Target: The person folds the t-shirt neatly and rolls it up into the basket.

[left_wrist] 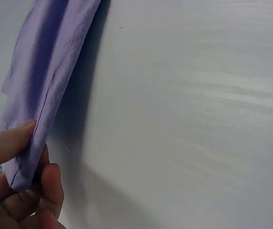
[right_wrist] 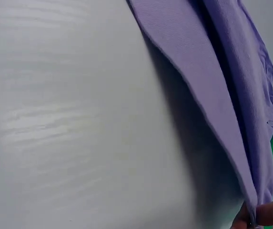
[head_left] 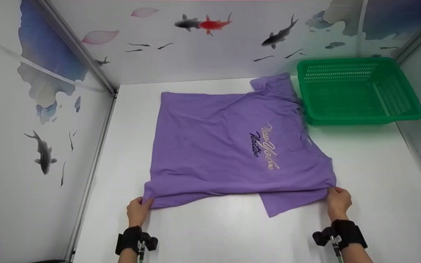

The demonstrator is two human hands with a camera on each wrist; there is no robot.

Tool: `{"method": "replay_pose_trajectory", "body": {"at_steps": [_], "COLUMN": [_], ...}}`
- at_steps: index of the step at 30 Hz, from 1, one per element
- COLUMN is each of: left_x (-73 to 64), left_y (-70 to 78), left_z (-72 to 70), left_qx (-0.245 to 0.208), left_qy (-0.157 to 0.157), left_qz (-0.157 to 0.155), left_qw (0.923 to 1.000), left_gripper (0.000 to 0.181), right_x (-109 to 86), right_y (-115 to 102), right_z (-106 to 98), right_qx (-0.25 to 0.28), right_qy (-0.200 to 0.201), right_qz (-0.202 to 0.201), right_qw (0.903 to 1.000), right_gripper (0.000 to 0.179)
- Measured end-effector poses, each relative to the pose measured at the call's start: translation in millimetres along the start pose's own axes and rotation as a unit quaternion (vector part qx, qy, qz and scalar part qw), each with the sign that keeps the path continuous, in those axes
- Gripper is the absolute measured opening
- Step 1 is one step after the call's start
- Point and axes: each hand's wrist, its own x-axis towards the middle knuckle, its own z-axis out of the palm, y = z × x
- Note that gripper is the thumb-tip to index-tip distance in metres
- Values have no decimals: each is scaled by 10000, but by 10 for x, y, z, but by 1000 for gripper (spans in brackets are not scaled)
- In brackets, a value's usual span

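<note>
A purple T-shirt [head_left: 210, 142] with lettering on its chest lies sideways on the white table, its neck end toward the right. At its near left corner, the hem, my left hand [head_left: 137, 211] pinches the cloth between thumb and fingers. My right hand [head_left: 339, 201] pinches the near edge at the shoulder end. In the left wrist view the hem corner [left_wrist: 45, 95] is raised off the table between thumb and fingertips. The right wrist view shows the sleeve cloth [right_wrist: 193, 57] hanging in a slanting fold down to the pinching fingers. One sleeve points toward me under the near edge.
A green plastic basket [head_left: 356, 118] with slotted walls stands at the back right, against the shirt's collar side. White panels [head_left: 210, 58] with painted fish enclose the table at the back and sides. Each wrist wears a black strapped camera [head_left: 347, 233].
</note>
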Motion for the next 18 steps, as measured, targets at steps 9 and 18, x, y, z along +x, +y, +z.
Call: {"method": "replay_pose_trajectory", "body": {"at_steps": [9, 18], "left_x": [-40, -24], "left_y": [-84, -124], "left_z": [-36, -132], "left_qx": [-198, -463], "left_qy": [-517, -381], "left_qz": [-113, -263], "left_qw": [9984, 9979], "left_gripper": [37, 32], "right_x": [-72, 47], "right_y": [56, 75], "right_z": [-46, -358], "right_qx": [-709, 69], "right_qy": [-1297, -1904], "right_qz": [261, 204], "right_qw": [9887, 9815], "right_gripper": [67, 44]}}
